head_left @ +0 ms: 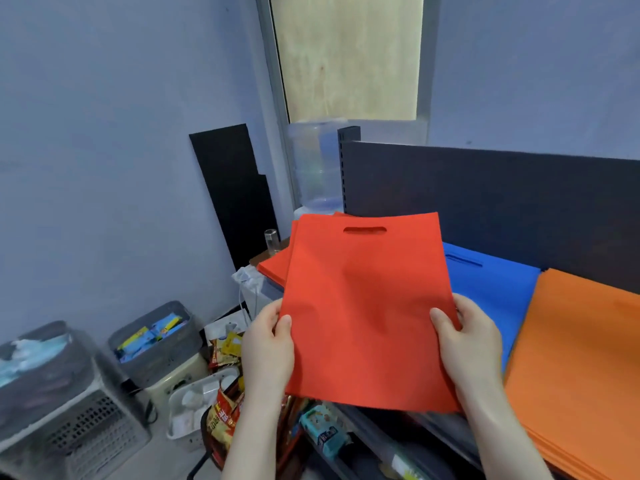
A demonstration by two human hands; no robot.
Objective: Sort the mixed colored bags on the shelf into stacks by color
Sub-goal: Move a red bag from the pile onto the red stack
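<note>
Both hands — left, right — pinching red bag, above red stack

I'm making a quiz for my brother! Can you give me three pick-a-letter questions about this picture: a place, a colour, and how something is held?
1. Where is the blue stack? A. On the floor. B. Between the red stack and the orange stack. C. In a basket.
2. What colour is the held bag? A. Green. B. Blue. C. Red.
3. How is it held? A. By the left hand and right hand, one at each side. B. By one hand. C. By its handle hole.
Answers: 1 B, blue lies between red and orange. 2 C, it is plainly red. 3 A, each hand pinches a side edge.
</note>
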